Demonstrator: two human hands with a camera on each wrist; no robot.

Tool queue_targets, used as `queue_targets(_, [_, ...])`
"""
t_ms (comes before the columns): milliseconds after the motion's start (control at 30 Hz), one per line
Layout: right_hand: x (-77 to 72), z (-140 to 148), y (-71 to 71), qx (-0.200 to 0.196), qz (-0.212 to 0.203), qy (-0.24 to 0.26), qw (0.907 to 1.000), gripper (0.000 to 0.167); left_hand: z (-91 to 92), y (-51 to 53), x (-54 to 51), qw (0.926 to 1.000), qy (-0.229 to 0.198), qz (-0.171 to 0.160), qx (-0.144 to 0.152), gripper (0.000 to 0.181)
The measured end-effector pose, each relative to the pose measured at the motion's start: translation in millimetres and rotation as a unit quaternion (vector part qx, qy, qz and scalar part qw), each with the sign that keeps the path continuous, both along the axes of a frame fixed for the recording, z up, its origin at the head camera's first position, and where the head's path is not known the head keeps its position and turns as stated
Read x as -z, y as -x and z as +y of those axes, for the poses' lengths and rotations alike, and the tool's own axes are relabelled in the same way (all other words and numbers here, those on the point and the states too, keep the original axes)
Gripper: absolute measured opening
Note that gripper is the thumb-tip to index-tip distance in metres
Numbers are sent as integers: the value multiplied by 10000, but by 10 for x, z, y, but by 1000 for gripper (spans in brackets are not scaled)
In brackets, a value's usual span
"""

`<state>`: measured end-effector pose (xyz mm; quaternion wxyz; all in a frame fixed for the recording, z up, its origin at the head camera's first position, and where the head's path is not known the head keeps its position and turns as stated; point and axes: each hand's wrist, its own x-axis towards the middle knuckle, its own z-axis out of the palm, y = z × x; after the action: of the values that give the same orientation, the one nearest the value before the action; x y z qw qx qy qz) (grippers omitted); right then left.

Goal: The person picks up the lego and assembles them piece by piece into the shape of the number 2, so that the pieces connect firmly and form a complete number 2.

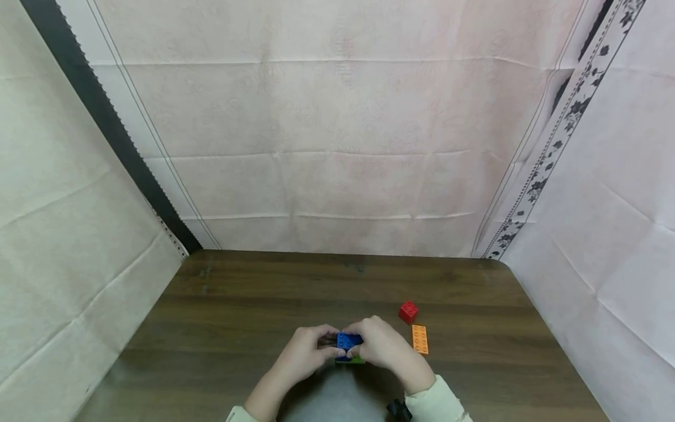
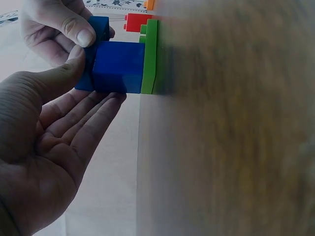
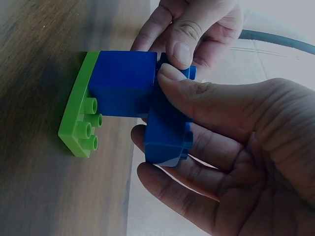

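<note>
A deep-blue toy brick (image 3: 123, 83) is seated on one end of a green plate (image 3: 78, 118), whose bare studs show at the other end. On the blue brick lies a longer, slightly duller blue brick (image 3: 167, 123), which reaches out past it over the bare studs. My left hand (image 1: 306, 354) grips one end of this upper brick, thumb against its side. From the other side my right hand (image 1: 382, 346) holds the same brick between thumb and fingers. Both thumbs (image 2: 78, 56) meet near the joint of the two blue bricks. Whether the upper brick is fully pressed on cannot be seen.
A red brick (image 1: 408, 312) and an orange brick (image 1: 419, 339) lie to the right of my hands on the brown wooden table (image 1: 237, 305). Pale cloth (image 1: 327, 187) hangs behind the table and along both sides. A small black object (image 1: 399, 408) is by the right sleeve.
</note>
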<state>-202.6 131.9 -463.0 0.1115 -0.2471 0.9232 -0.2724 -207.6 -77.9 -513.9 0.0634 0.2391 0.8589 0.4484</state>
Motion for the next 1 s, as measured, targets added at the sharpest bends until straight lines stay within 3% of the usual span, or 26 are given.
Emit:
queue_targets(600, [-8, -17, -11, 45, 5, -52, 10000, 29, -18, 9, 7, 9999, -121, -113, 20, 22])
queue_targets(1000, [18, -16, -3, 19, 139, -132, 9998, 29, -14, 16, -23, 9997, 66, 196, 133, 22])
